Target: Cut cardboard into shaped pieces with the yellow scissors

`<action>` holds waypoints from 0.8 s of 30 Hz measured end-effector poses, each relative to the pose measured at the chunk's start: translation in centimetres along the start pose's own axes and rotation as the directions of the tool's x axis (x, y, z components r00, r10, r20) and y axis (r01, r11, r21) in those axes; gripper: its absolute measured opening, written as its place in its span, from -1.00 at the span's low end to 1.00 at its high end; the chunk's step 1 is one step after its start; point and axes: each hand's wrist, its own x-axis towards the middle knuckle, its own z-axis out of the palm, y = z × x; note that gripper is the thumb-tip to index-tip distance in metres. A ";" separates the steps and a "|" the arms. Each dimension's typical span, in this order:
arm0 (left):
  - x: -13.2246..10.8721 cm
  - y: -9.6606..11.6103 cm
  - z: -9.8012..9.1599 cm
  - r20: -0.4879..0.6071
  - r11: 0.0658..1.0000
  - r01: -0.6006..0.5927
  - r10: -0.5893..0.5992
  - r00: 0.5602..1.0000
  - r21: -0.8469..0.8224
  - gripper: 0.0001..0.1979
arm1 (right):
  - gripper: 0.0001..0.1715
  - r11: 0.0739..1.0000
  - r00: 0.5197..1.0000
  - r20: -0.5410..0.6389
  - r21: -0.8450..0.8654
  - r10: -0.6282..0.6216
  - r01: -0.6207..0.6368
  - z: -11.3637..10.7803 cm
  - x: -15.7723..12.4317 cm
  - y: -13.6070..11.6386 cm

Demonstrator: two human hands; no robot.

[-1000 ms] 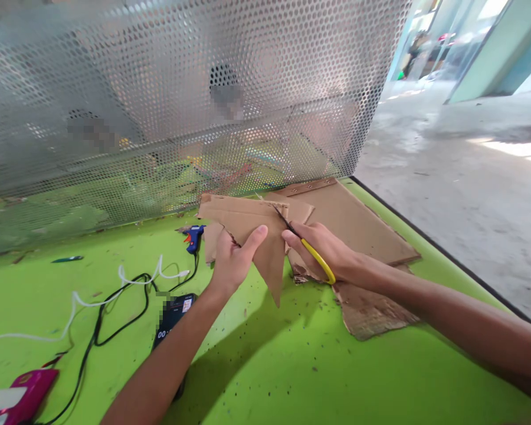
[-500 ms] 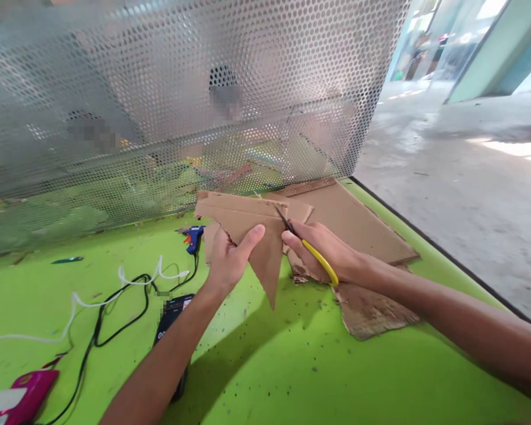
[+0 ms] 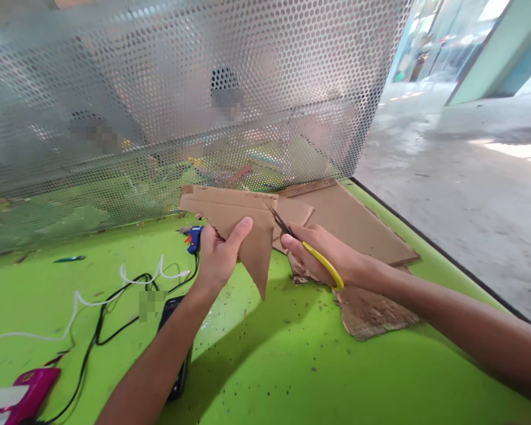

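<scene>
My left hand [image 3: 223, 254] grips an angular brown cardboard piece [image 3: 248, 227], thumb on top and fingers beneath, held above the green table [image 3: 265, 354]. One corner of the piece points down toward me. Yellow-handled scissors [image 3: 323, 262] are in my right hand [image 3: 316, 251], whose fingers wrap round the handles. The dark blades lie at the right edge of the held piece, near its upper corner. Behind and under my right hand rest a large flat cardboard sheet [image 3: 358, 221] and a torn, rough piece [image 3: 376, 313].
A perforated metal screen [image 3: 269, 77] stands along the back, with people dimly visible behind it. On the left lie a blue glue gun [image 3: 194, 239], white cable [image 3: 88, 301], phone [image 3: 179, 378], green pen-like item [image 3: 69, 259] and pink device [image 3: 30, 392].
My left hand and the held cardboard have moved a little left and slightly up. The scissor blades have shifted slightly left along the piece's edge.
</scene>
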 end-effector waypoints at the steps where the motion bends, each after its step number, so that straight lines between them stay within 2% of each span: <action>1: 0.0 0.1 0.0 -0.005 1.000 0.006 -0.006 1.000 -0.001 -0.62 | -0.57 1.000 1.000 0.005 -0.004 -0.002 0.002 0.0 0.0 0.0; 10: -0.5 0.3 0.5 0.023 0.998 -0.026 0.024 0.999 0.063 -0.63 | -0.55 0.998 0.999 -0.026 0.037 0.043 -0.042 0.1 0.0 -0.5; 16: -1.0 0.1 1.0 0.083 0.999 0.007 -0.010 0.996 0.039 -0.63 | -0.56 0.997 0.995 -0.092 -0.072 0.025 -0.032 0.3 0.2 0.2; 24: -0.9 0.3 1.0 0.130 0.998 0.005 -0.012 0.991 0.057 -0.66 | -0.56 0.994 0.997 -0.073 -0.113 0.009 -0.017 0.3 0.2 0.9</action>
